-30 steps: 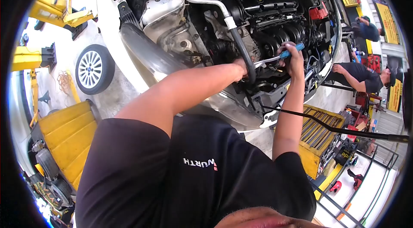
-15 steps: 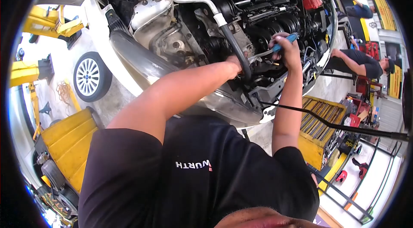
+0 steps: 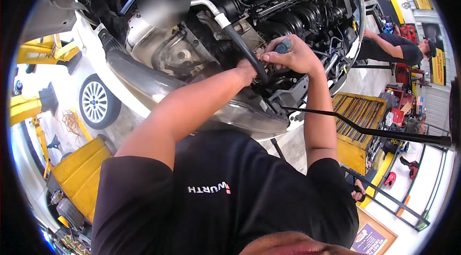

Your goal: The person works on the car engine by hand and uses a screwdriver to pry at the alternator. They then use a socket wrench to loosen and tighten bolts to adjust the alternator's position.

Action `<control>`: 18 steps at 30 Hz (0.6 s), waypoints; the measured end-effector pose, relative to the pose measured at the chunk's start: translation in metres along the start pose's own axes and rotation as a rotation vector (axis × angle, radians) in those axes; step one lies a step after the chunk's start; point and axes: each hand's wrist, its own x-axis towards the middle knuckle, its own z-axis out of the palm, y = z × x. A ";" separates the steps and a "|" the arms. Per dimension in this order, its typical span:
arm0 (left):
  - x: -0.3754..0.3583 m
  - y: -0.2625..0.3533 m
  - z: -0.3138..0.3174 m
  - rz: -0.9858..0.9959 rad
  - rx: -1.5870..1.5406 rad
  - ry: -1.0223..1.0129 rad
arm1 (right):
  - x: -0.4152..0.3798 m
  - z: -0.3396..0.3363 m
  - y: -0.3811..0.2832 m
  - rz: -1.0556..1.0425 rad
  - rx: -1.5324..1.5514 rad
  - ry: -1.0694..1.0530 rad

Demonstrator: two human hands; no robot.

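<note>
My right hand (image 3: 300, 55) is closed round a tool with a blue handle (image 3: 283, 47), whose end points up at the camera; its shaft is hidden. Right beside it, my left hand (image 3: 247, 72) reaches in at a thick black hose (image 3: 245, 50) in the engine bay, and the hose hides most of its fingers. Whether the left hand holds anything does not show. Both hands are close together near the hose's lower end, in front of the black engine parts (image 3: 288, 23).
A thin black rod (image 3: 336, 114) crosses over my right forearm. The car's headlight (image 3: 139, 74) lies under my left forearm. At the right are a yellow ribbed cart (image 3: 357, 111) and a person in dark clothes (image 3: 401, 53). A wheel (image 3: 97, 101) lies on the left.
My right hand has moved left to beside my left hand, and the tool's handle has tipped from slanting right to facing the camera. The whole view has shifted slightly.
</note>
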 end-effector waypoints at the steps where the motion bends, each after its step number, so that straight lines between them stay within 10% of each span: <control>1: 0.000 0.001 0.000 -0.008 -0.008 0.003 | -0.002 0.001 0.004 0.005 0.042 -0.013; 12: -0.006 0.011 -0.002 -0.093 -0.057 0.042 | 0.002 -0.020 0.025 -0.064 0.192 0.089; 18: 0.022 -0.009 -0.027 -0.155 0.033 -0.324 | -0.027 0.004 0.011 0.007 -0.049 0.074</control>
